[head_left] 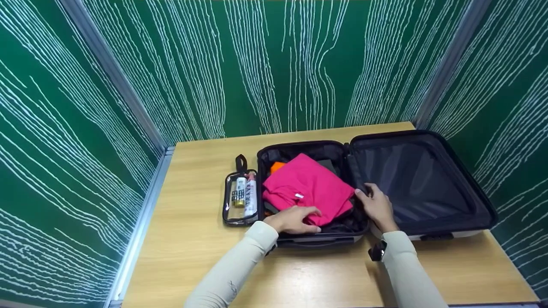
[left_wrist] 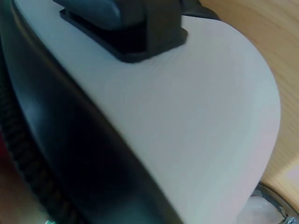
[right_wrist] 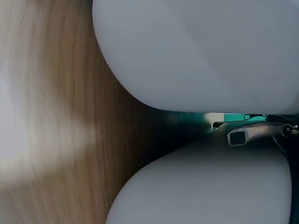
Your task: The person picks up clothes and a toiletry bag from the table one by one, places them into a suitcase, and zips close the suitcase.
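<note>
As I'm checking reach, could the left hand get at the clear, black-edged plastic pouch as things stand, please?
Probably yes: the pouch lies beside the open, black-lined suitcase, near the left hand, and nothing appears to cover it.

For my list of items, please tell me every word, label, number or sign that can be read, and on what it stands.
"TRAVE" (further letters unclear): on the right bottle in the clear pouch.
Block characters on the left bottle: too blurred to read.
White tag on the pink cloth: too small to read.
Dark mark on the left sleeve: unreadable.
</note>
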`<state>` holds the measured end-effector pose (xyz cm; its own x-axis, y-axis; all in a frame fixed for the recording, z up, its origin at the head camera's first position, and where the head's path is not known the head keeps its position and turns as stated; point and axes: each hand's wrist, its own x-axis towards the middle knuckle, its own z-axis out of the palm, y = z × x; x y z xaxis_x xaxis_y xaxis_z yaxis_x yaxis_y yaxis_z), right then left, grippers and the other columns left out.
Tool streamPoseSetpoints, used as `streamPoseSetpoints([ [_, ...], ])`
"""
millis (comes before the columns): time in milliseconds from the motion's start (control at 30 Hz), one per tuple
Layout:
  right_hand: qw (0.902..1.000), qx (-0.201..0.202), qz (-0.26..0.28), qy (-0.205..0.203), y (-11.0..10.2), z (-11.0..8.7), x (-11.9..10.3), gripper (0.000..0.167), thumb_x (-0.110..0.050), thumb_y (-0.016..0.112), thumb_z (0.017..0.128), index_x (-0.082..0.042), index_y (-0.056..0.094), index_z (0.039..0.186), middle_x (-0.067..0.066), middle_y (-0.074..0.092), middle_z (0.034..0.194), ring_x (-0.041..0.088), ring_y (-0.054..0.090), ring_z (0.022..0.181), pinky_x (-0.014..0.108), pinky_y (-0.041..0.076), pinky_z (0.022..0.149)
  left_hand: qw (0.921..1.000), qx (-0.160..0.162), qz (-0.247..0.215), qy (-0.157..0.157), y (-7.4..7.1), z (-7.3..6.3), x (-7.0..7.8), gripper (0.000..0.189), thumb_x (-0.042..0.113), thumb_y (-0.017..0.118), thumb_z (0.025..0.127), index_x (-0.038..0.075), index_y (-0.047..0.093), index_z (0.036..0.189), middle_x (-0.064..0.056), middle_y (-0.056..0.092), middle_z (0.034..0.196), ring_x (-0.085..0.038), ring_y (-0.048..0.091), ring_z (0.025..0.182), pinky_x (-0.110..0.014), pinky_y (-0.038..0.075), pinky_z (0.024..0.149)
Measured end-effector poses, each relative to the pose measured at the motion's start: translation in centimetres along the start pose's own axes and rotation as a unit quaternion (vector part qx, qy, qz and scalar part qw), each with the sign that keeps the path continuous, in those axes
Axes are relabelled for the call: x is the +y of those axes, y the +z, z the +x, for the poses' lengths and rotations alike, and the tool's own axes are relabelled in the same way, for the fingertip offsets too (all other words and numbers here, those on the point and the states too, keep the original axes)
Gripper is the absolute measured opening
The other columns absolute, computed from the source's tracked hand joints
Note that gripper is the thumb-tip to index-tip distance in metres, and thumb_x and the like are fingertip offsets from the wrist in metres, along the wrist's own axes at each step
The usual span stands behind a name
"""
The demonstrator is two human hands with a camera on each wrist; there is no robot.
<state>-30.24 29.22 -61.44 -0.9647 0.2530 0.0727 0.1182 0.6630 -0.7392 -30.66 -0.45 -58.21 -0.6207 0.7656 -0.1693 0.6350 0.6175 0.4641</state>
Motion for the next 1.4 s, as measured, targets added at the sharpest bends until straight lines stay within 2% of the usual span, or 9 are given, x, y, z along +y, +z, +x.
streamPoseSetpoints([
  [100, 1.0, 0.0, 0.001, 0.0, -0.1, 0.0, 0.0, 0.058, -0.046, 0.056, 0.102, -0.007, 0.054, 0.144, 0.015, 0.064, 0.101, 0.036, 0.061, 0.097, 0.051, 0.044, 0.092, 0.9998, -0.018, -0.003, -0.002, 0.0, -0.2, 0.0, 0.048, 0.055, 0.05, 0.103, 0.027, 0.063, 0.139, 0.001, 0.057, 0.15, -0.016, 0.051, 0.141, -0.031, 0.037, 0.119],
  [233, 1.0, -0.004, 0.001, -0.005, -0.2, 0.0, 0.1, 0.06, -0.047, 0.055, 0.102, -0.006, 0.053, 0.145, 0.019, 0.066, 0.106, 0.039, 0.062, 0.104, 0.056, 0.044, 0.095, 0.9985, -0.051, 0.022, -0.006, -0.1, -0.6, 0.1, 0.041, 0.039, 0.042, 0.109, 0.029, 0.061, 0.144, -0.005, 0.039, 0.165, -0.024, 0.03, 0.156, -0.033, 0.021, 0.128],
  [333, 1.0, 0.0, 0.002, -0.006, -0.2, 0.0, 0.2, 0.06, -0.047, 0.056, 0.102, -0.006, 0.053, 0.145, 0.019, 0.066, 0.106, 0.04, 0.062, 0.104, 0.056, 0.044, 0.095, 0.997, -0.065, 0.04, -0.014, -0.2, -0.8, 0.1, 0.04, 0.033, 0.043, 0.109, 0.033, 0.057, 0.146, -0.004, 0.033, 0.168, -0.024, 0.024, 0.158, -0.038, 0.015, 0.13],
  [500, 1.0, 0.002, 0.002, -0.006, -0.1, 0.1, 0.2, 0.059, -0.047, 0.057, 0.102, -0.007, 0.054, 0.144, 0.016, 0.063, 0.1, 0.036, 0.061, 0.098, 0.052, 0.044, 0.092, 0.9966, -0.066, 0.039, -0.032, 0.0, -1.1, -0.2, 0.04, 0.035, 0.044, 0.108, 0.04, 0.055, 0.147, 0.003, 0.029, 0.169, -0.022, 0.018, 0.16, -0.05, 0.009, 0.129],
  [833, 1.0, 0.001, -0.001, 0.002, 0.0, 0.0, 0.3, 0.059, -0.048, 0.058, 0.101, -0.008, 0.055, 0.144, 0.015, 0.063, 0.099, 0.036, 0.061, 0.098, 0.05, 0.044, 0.091, 0.9976, -0.059, 0.015, -0.034, 0.5, -1.4, -0.5, 0.041, 0.041, 0.041, 0.109, 0.04, 0.052, 0.149, 0.004, 0.027, 0.17, -0.023, 0.014, 0.161, -0.054, 0.006, 0.129],
  [1067, 0.9997, -0.021, 0.008, 0.011, -0.1, -0.1, 0.3, 0.062, -0.05, 0.054, 0.102, -0.009, 0.05, 0.148, 0.022, 0.066, 0.122, 0.042, 0.059, 0.119, 0.058, 0.041, 0.104, 0.9984, -0.047, 0.021, -0.023, 0.8, -1.4, -0.8, 0.042, 0.041, 0.041, 0.109, 0.039, 0.052, 0.149, 0.003, 0.03, 0.169, -0.023, 0.017, 0.16, -0.053, 0.009, 0.129],
  [1200, 0.9996, -0.022, 0.01, 0.013, -0.1, -0.1, 0.3, 0.063, -0.051, 0.054, 0.102, -0.009, 0.05, 0.149, 0.023, 0.065, 0.124, 0.043, 0.058, 0.122, 0.058, 0.041, 0.105, 0.9989, -0.041, 0.014, -0.02, 0.8, -1.5, -0.9, 0.042, 0.038, 0.04, 0.109, 0.038, 0.053, 0.149, 0.004, 0.03, 0.169, -0.024, 0.016, 0.16, -0.053, 0.008, 0.129],
  [1400, 0.9997, -0.021, 0.006, 0.009, -0.2, 0.0, 0.3, 0.063, -0.051, 0.054, 0.102, -0.009, 0.05, 0.149, 0.021, 0.066, 0.117, 0.041, 0.06, 0.115, 0.057, 0.042, 0.101, 0.9995, -0.027, 0.006, -0.017, 0.7, -1.7, -0.8, 0.043, 0.026, 0.041, 0.108, 0.034, 0.055, 0.148, 0.003, 0.034, 0.167, -0.024, 0.019, 0.16, -0.053, 0.008, 0.129],
])
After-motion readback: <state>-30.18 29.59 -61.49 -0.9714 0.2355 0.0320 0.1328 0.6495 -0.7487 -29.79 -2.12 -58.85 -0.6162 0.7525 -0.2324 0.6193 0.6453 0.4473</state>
